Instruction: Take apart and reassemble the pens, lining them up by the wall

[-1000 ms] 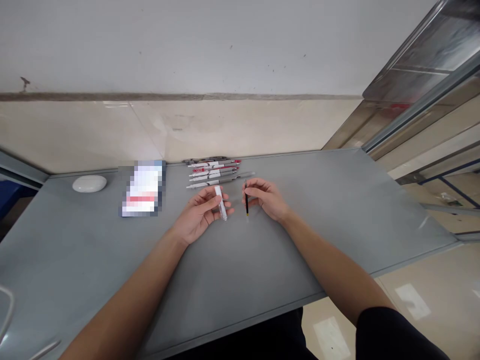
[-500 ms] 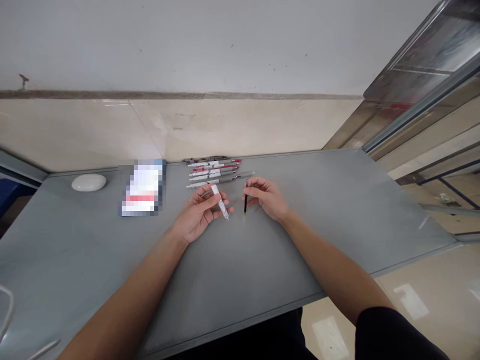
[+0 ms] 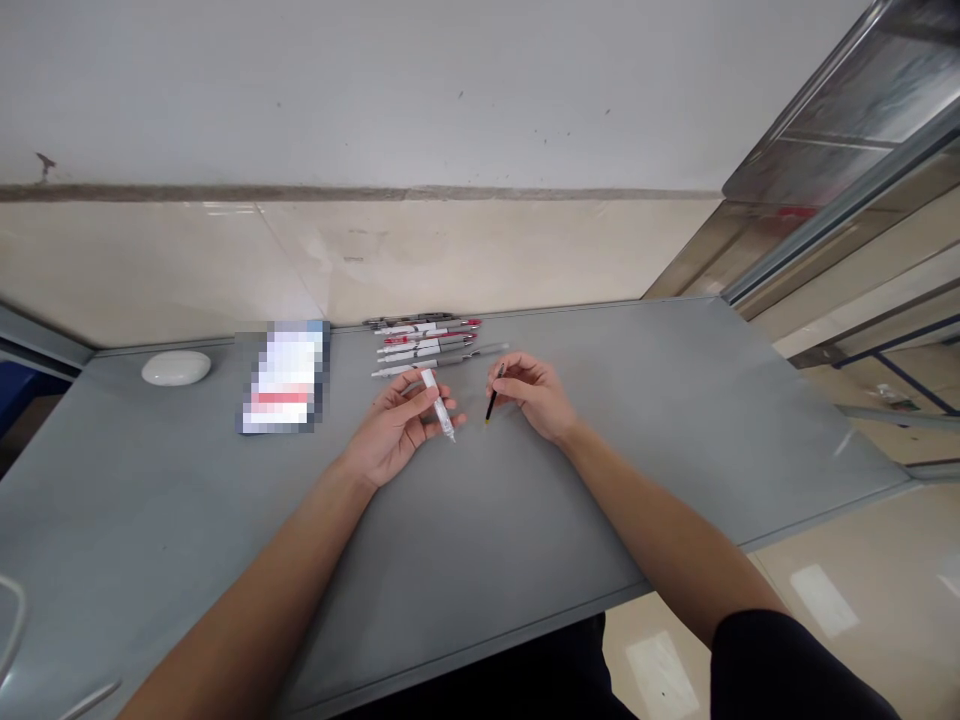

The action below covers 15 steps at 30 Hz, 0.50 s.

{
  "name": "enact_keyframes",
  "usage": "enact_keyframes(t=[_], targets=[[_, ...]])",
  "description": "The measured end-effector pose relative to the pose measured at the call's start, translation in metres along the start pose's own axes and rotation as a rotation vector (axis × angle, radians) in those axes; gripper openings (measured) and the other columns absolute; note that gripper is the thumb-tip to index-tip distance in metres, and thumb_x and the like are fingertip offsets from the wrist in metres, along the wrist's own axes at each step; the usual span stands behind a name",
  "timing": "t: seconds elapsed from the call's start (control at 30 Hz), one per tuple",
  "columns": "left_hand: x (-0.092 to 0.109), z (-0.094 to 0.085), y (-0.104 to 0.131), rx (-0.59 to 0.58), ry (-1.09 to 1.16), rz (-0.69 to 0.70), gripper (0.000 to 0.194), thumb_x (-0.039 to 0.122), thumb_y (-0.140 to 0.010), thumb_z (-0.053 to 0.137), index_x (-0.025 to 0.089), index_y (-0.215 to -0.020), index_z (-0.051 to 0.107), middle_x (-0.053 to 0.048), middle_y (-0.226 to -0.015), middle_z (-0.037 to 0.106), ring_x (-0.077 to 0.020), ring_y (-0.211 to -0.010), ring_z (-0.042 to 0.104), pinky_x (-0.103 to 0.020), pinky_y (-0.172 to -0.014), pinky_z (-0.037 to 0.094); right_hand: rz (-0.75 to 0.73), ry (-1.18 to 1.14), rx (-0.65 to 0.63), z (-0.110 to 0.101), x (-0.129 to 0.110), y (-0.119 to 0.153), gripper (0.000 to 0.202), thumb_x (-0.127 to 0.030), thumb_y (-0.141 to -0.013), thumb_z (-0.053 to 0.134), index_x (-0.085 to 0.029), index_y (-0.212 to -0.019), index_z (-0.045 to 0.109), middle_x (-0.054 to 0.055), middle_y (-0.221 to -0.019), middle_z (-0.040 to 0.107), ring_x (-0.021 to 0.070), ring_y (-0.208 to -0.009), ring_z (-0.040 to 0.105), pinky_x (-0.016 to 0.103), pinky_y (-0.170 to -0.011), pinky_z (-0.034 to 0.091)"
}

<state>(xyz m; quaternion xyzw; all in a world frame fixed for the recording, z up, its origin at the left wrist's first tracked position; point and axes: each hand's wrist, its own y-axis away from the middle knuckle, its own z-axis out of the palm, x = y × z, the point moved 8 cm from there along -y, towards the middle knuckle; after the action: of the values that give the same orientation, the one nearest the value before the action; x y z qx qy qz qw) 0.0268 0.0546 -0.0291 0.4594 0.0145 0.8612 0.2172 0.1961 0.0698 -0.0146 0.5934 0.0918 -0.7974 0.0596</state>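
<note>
Clearly, your left hand (image 3: 391, 425) pinches a pen barrel (image 3: 441, 412), your right hand (image 3: 536, 397) a refill (image 3: 491, 405), likely light, best held mid-length.

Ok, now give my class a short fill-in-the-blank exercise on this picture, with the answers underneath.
1. The right hand holds a thin black stick whose lower tip is coloured ____.
2. The left hand holds a tube whose upper end is coloured ____.
3. The colour of the table under the pens is ____.
4. In the picture, the oval object lies to the ____ of the pixelated item.

Answers: yellow; white; grey; left.
</note>
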Motion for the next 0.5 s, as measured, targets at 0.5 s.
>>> enact_keyframes(t=[0.5], targets=[[0.0007, 0.0019, 0.0007, 0.013, 0.005, -0.013, 0.022, 0.013, -0.081, 0.071, 0.019, -0.1, 0.061, -0.002, -0.088, 0.07, -0.0146, -0.078, 0.068, -0.05, -0.09, 0.058, -0.024, -0.002, 0.008, -0.0005, -0.002, 0.0003, 0.018, -0.031, -0.069, 0.078, -0.024, -0.077, 0.064, -0.002, -0.078, 0.061, 0.0125, -0.07, 0.06, 0.028, -0.062, 0.053]])
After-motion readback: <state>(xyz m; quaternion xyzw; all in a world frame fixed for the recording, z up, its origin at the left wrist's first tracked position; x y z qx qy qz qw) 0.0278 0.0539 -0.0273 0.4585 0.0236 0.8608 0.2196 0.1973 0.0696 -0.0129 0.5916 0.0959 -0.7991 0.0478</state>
